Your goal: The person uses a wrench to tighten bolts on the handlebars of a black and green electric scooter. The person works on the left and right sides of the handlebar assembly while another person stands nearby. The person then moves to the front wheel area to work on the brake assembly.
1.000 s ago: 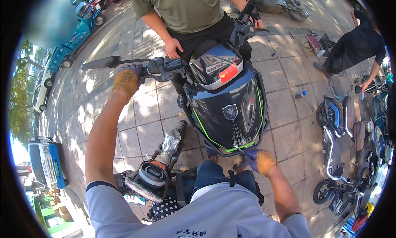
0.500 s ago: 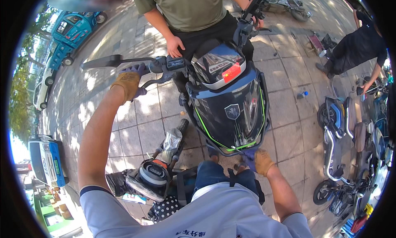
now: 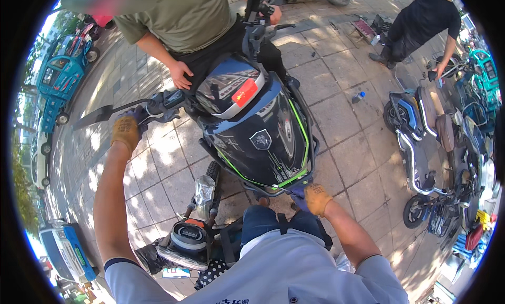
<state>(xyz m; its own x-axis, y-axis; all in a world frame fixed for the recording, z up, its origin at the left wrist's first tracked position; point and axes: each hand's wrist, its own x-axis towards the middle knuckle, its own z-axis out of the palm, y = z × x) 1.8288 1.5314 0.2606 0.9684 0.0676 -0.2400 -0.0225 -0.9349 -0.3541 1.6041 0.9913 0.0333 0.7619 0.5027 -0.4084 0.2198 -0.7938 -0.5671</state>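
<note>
A black electric scooter (image 3: 239, 151) with green trim and a shield emblem faces me. My left hand (image 3: 128, 129), in a tan and purple work glove, is closed around its handlebar grip (image 3: 146, 113), by the mirror (image 3: 94, 117). In a matching glove, my right hand (image 3: 311, 198) is closed at the bottom of the tubular guard bar (image 3: 314, 148) around the front panel; its fingertips are partly hidden. A small red flag sticker (image 3: 244, 92) is on the headlight. Behind the scooter stands a person in an olive shirt (image 3: 184, 20), one hand near the opposite handlebar.
Just left of my legs is another scooter (image 3: 189, 235) with a plastic-wrapped part. Parked scooters (image 3: 421, 151) line the right side, where a person in black (image 3: 421, 25) bends. A blue-capped bottle (image 3: 359, 97) lies on the paving. Blue vehicles (image 3: 66, 75) stand left.
My view has turned, so the scooter and the surroundings sit further left in the picture. Both hands stay closed at the same places on the scooter.
</note>
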